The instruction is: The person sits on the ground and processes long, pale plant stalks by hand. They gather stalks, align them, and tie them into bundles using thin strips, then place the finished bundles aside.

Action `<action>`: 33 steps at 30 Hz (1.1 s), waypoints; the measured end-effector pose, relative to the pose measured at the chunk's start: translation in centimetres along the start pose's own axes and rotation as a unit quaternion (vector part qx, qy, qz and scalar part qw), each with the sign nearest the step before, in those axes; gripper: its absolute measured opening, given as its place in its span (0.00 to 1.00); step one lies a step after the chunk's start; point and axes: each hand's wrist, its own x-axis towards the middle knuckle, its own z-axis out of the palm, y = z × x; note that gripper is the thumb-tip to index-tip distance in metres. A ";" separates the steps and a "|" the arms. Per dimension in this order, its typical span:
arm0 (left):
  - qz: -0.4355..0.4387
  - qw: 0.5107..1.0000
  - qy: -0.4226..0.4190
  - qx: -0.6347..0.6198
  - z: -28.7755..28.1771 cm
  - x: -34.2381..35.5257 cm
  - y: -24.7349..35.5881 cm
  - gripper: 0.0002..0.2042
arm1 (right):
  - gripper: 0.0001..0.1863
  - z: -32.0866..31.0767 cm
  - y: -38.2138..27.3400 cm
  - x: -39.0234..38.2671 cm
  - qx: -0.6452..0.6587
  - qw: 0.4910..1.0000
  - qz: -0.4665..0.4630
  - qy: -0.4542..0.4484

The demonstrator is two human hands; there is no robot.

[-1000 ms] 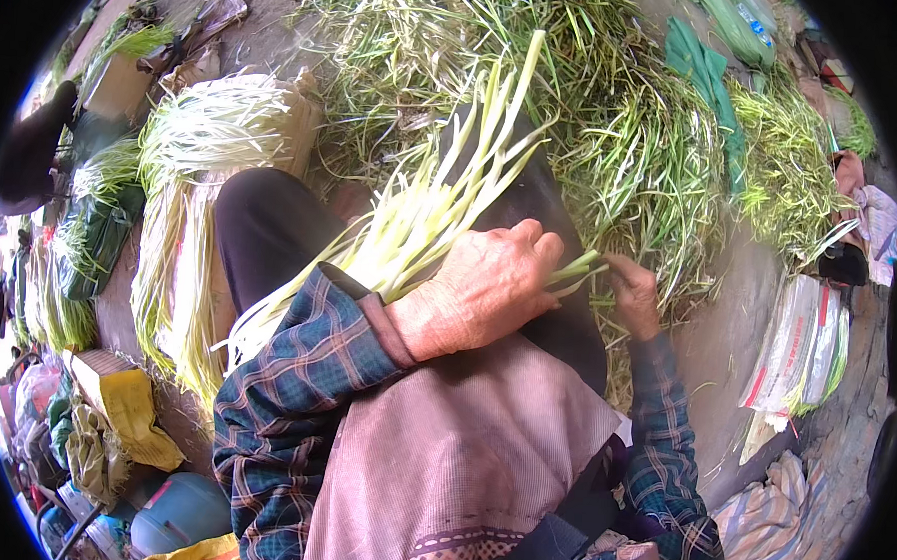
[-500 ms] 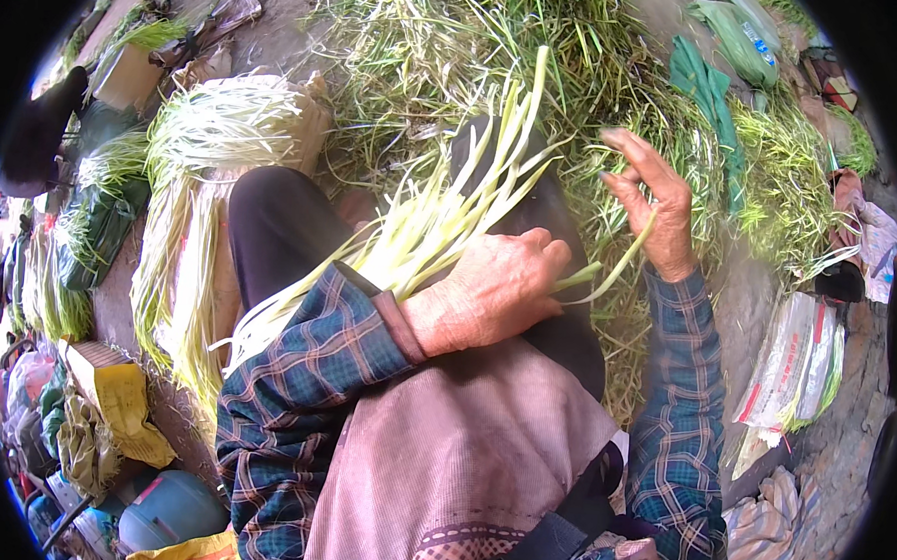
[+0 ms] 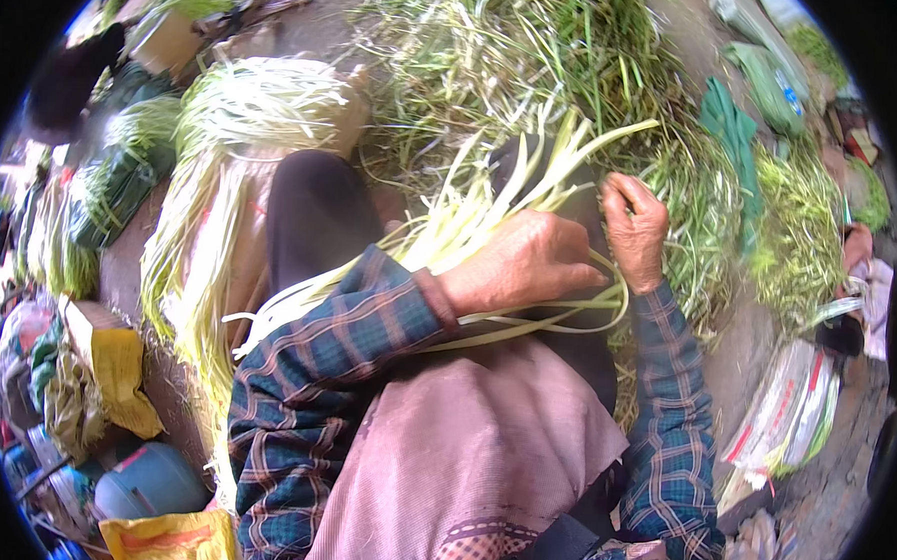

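My left hand [image 3: 524,265] is closed around a bunch of long, pale yellow-green stalks [image 3: 451,222]. The bunch lies slantwise over my lap, its one end fanning out past my knuckles and the other running under my left forearm. A few stalks [image 3: 567,325] bend in a loop below the thumb and up toward my right wrist. My right hand [image 3: 635,230] is beside the fanned ends, fingers curled together in a pinch. What lies between those fingertips, if anything, is too small to make out.
Beyond my knees spreads a heap of loose green leaves [image 3: 518,53]. To the left, pale stalks [image 3: 266,102] are piled over a tan support. At the right lie a green cloth [image 3: 732,142] and a white printed sack [image 3: 785,405]. A blue-grey rounded container [image 3: 151,482] stands lower left.
The fingers of my right hand, raised and apart before, have come down and closed. A stalk by my left thumb now curves round in a loop. The whole view has shifted slightly.
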 end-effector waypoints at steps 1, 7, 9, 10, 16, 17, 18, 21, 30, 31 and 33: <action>-0.059 0.997 -0.008 -0.053 0.1 0.2 -0.1 0.12 | 0.05 0.2 1.2 -0.3 -0.014 0.997 0.074 -0.010; -0.032 0.995 -0.005 -0.098 -1.0 -0.8 2.8 0.13 | 0.21 -0.6 6.4 -2.9 -0.060 0.997 0.007 -0.042; 0.010 0.997 0.000 -0.073 -2.0 -1.3 4.3 0.14 | 0.21 -1.2 7.2 -3.5 -0.071 0.993 0.060 -0.075; 0.032 0.999 0.016 -0.029 -2.5 -1.8 5.0 0.13 | 0.20 -1.6 7.3 -3.8 -0.041 0.988 0.124 -0.077; 0.030 0.945 0.180 0.270 -6.6 -8.8 4.7 0.18 | 0.19 -1.9 8.9 -5.2 -0.154 0.984 -0.068 -0.051; 0.001 0.933 0.212 0.290 -7.0 -10.6 4.3 0.22 | 0.21 -2.0 9.2 -5.6 -0.229 0.963 -0.139 -0.029; 0.014 0.892 0.239 0.382 -7.5 -12.4 3.7 0.26 | 0.21 -2.1 9.5 -6.1 -0.188 0.978 -0.068 -0.053; -0.128 0.859 0.266 0.418 -7.1 -18.0 2.7 0.36 | 0.21 -2.2 10.1 -7.5 -0.075 0.993 0.047 -0.082; -0.230 0.878 0.291 0.303 -4.3 -25.4 1.8 0.47 | 0.14 -1.3 9.0 -8.8 0.052 0.983 0.062 -0.167; -0.232 0.878 0.278 0.314 -4.3 -25.7 1.8 0.46 | 0.14 -1.2 9.0 -9.1 0.102 0.978 0.073 -0.169; -0.227 0.879 0.294 0.299 -4.3 -26.1 1.9 0.46 | 0.15 -1.0 9.3 -9.9 0.229 0.953 0.112 -0.162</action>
